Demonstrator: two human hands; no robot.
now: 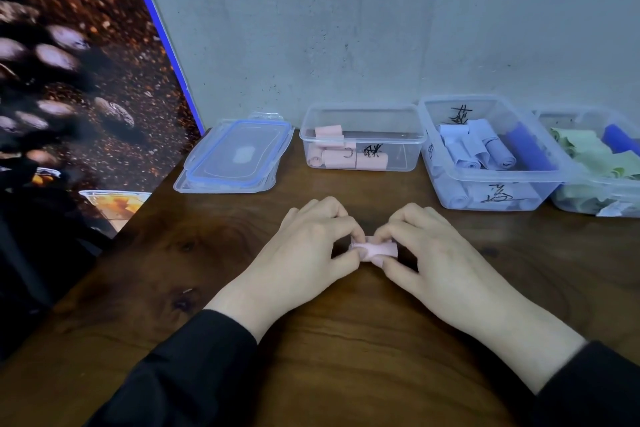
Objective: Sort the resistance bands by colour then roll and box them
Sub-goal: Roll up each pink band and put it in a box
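Note:
A rolled pink resistance band lies on the wooden table between my hands. My left hand pinches its left end and my right hand pinches its right end, fingers curled over it. Behind them stands a clear box holding several pink rolls. To its right a second clear box holds pale blue and darker blue rolls. At the far right a third box holds green bands and one blue roll.
A stack of clear lids with blue rims lies at the back left of the table. A grey wall stands right behind the boxes. A picture panel leans along the table's left edge.

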